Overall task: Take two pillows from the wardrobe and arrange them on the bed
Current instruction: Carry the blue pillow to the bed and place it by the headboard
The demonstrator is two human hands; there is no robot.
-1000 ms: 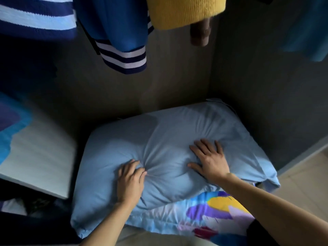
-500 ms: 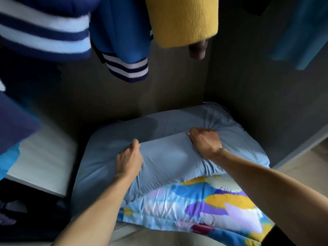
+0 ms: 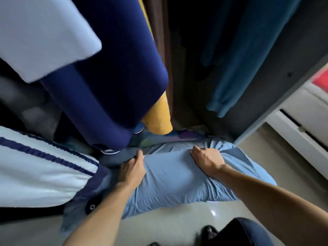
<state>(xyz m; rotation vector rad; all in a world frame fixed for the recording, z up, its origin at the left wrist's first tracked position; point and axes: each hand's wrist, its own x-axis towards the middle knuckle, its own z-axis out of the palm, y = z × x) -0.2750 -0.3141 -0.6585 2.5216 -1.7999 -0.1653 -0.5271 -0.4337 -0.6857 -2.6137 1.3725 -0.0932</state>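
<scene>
A plain light-blue pillow (image 3: 174, 181) is held up over the floor at the wardrobe's mouth. My left hand (image 3: 132, 170) grips its far left edge and my right hand (image 3: 207, 159) clutches bunched fabric at its far right edge. Behind it, on the wardrobe floor, a strip of the patterned multicoloured pillow (image 3: 179, 136) shows, mostly hidden by the blue pillow and the hanging clothes.
Hanging clothes crowd close: a navy garment (image 3: 113, 77), a white-and-navy striped top (image 3: 40, 167), a yellow knit (image 3: 158, 119) and a teal garment (image 3: 237, 68). The wardrobe's right side panel (image 3: 276, 96) borders white drawers (image 3: 301, 126). Pale tiled floor (image 3: 170, 226) lies below.
Both hands have lifted the blue pillow off the patterned one and drawn it out toward me over the floor. The view has risen into the hanging clothes.
</scene>
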